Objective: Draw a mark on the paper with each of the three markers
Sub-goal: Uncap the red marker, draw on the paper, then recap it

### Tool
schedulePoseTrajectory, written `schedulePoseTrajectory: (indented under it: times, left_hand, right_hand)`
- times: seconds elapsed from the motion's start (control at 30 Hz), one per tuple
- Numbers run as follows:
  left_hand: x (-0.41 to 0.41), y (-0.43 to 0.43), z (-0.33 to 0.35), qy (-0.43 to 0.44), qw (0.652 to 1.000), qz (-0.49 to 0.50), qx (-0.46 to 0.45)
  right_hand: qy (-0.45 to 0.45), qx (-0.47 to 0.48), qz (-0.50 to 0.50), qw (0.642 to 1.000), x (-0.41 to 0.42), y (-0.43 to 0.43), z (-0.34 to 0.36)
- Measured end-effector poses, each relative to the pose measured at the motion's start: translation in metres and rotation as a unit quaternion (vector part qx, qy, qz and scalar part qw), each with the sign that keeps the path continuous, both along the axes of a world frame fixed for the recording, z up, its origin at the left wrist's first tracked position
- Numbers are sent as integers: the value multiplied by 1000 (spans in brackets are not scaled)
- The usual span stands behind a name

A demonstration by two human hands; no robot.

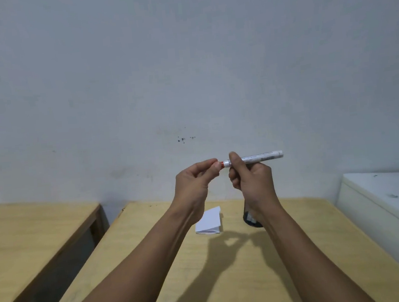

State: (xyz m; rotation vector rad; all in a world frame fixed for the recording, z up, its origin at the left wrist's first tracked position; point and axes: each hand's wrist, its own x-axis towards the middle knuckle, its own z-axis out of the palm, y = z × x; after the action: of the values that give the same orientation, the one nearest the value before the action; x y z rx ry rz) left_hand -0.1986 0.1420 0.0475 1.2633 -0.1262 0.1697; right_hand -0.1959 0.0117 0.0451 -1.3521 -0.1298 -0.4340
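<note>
Step in hand: the cap of the white-barrelled marker with a red collar is judged to be either pulled off or pushed on; which of the two cannot be told.
Marker position: it is held level in the air, well above the pale wooden surface, with the capped end pointing left.
Right hand: its grip is closed around the barrel near the red collar, thumb on top.
Left hand: its fingertips are pinched on the red cap at the marker's left end.
Paper: a small folded white sheet of paper lies on the surface, below and between the forearms; no mark can be made out on it.
Other markers: a dark cylindrical holder stands just right of the paper, partly hidden by the right wrist; its contents cannot be seen.
Next move, if uncapping: a straight pull along the barrel is called for, after which the tip must be lowered to the paper.
Risk: the light sheet may slide under the tip unless it is steadied.
</note>
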Motion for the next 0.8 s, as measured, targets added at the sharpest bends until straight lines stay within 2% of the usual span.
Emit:
schedulePoseTrajectory:
  times: [0.13, 0.23, 0.27, 0.33, 0.43, 0.53, 0.6, 0.67, 0.73, 0.8]
  left_hand:
    - [3, -2, -2, -54, 996, 48, 45]
    - [10, -4, 5, -95, 991, 81, 56]
    - [13, -4, 6, -102, 989, 89, 61]
    - [18, -6, 9, -116, 984, 107, 85]
    - [30, -17, 11, -156, 963, 130, 175]
    - [51, -38, 10, -181, 944, 116, 249]
    - [66, -55, 12, -184, 940, 100, 270]
    - [83, -68, 13, -185, 927, 95, 312]
    - [101, -79, 10, -183, 887, 106, 410]
    - [118, -88, 3, -184, 833, 102, 512]
  right_hand:
    - [52, -8, 15, 998, 0, -10, 3]
    - [66, 13, -84, 994, 4, -27, 6]
    - [55, -20, -130, 990, 6, -35, 5]
    - [12, -152, -182, 971, 7, -52, -1]
    - [-21, -323, -138, 936, 12, -67, -5]
    - [-36, -415, -125, 900, 21, -75, -4]
    - [-36, -410, -135, 901, 34, -84, -8]
    - [-24, -364, -151, 919, 48, -95, -11]
    - [-8, -334, -175, 926, 61, -107, -14]
    - [8, -331, -181, 926, 71, -116, -20]
